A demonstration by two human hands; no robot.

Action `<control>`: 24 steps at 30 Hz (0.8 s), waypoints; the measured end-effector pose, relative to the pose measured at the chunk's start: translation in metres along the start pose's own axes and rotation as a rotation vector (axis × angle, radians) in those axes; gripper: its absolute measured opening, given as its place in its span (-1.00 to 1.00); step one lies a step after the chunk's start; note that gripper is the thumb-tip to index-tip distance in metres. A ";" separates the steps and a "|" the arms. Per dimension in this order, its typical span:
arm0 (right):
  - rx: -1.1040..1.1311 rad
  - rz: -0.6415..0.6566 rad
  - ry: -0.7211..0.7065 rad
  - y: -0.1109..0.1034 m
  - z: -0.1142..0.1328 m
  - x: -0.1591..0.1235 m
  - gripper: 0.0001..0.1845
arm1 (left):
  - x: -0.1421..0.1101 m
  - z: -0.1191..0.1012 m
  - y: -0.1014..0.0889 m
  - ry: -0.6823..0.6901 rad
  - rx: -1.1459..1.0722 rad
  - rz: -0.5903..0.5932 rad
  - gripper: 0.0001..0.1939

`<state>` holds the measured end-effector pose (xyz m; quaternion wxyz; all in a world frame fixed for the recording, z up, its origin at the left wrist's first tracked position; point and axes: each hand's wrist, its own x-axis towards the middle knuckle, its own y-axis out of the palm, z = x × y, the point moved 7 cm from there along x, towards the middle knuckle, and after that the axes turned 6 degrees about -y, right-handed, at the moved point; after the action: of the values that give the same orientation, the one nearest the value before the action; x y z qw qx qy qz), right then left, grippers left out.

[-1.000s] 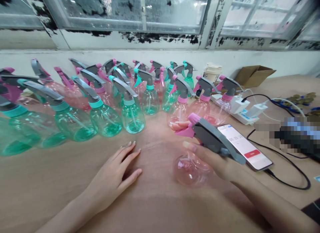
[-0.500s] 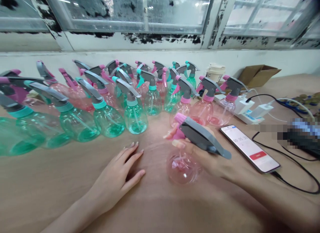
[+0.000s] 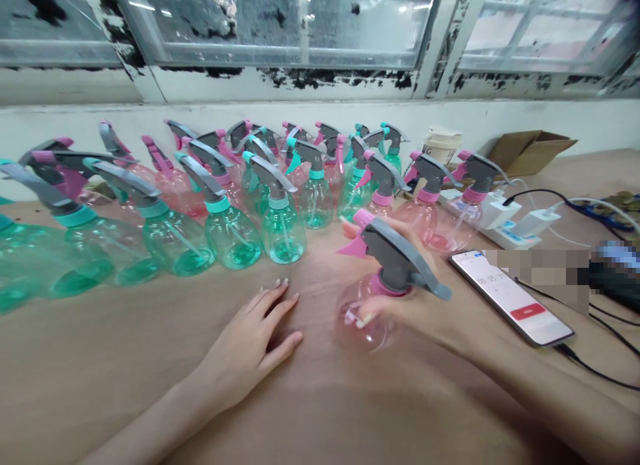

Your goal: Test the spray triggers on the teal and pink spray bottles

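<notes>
A pink-tinted spray bottle with a grey head and pink trigger stands on the table, tilted slightly. My right hand is wrapped round its body below the collar. The thumb lies across the near side, while the other fingers are partly hidden behind the head. To the left, my left hand rests flat on the wooden table with fingers apart, holding nothing. Just beyond its fingertips stands a green spray bottle.
Several green and pink spray bottles crowd along the wall. At the right lie a phone showing a running timer, a power strip with chargers, and cables. A paper cup and a cardboard box stand behind.
My right hand has shifted from the trigger and neck down to the bottle's body. The bottle has moved a little left, away from the phone. My left hand stays put; the view has turned left.
</notes>
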<state>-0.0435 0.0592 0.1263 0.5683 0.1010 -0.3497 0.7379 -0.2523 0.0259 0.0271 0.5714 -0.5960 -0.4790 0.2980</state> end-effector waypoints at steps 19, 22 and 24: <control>-0.677 -0.122 0.108 0.015 -0.036 0.043 -0.53 | 0.001 -0.006 0.000 0.072 0.026 -0.088 -0.49; -0.670 -0.117 0.117 0.020 -0.046 0.062 -0.54 | 0.001 -0.006 0.001 0.077 0.024 -0.090 -0.50; -0.664 -0.113 0.115 0.022 -0.052 0.071 -0.56 | 0.001 -0.007 0.000 0.080 0.020 -0.087 -0.50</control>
<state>-0.0742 0.1446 0.1180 0.6288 -0.1121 -0.5322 0.5556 -0.2460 0.0242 0.0281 0.6084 -0.5805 -0.4781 0.2535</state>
